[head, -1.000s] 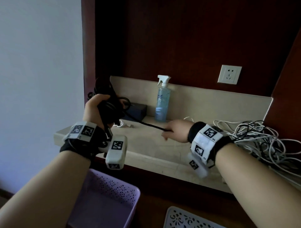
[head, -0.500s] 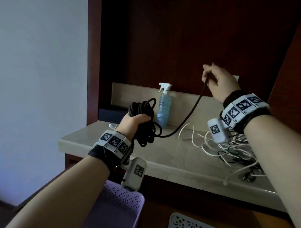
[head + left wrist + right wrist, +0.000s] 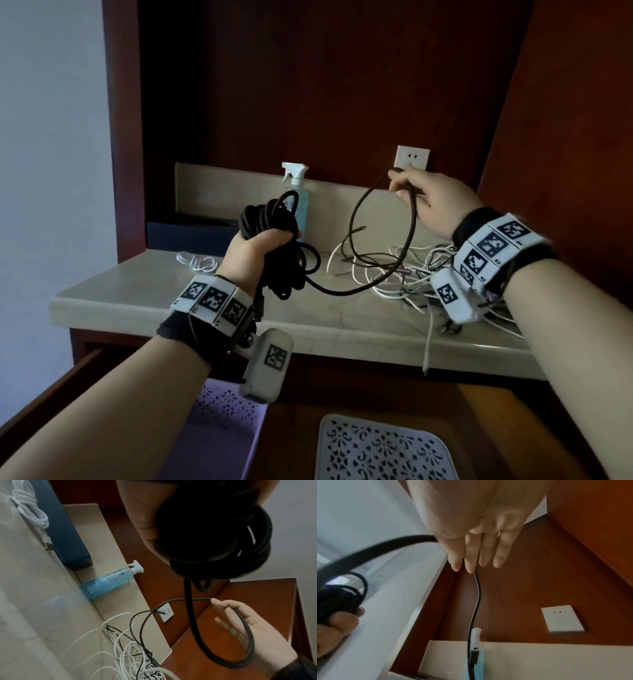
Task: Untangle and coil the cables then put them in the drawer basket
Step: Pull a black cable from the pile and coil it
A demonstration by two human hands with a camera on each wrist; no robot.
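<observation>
The left hand point(image 3: 255, 248) gripped a coiled black cable point(image 3: 270, 219); right hand point(image 3: 433, 205) fingers point(image 3: 223, 623) loosely held its loose end above the counter point(image 3: 137, 291); a purple basket point(image 3: 222, 418) sat below.

Matt black cable point(image 3: 267, 222); polished stone countertop point(image 3: 171, 301).

The left hand point(image 3: 255, 251) is raised in a fist, fingers wrapped round a bundle of black cable point(image 3: 270, 219), forearm angled up from the lower left. The right hand point(image 3: 431, 202) is lifted higher, holding a loose stretch of that cable between thumb and extended fingers point(image 3: 481, 553).
</observation>
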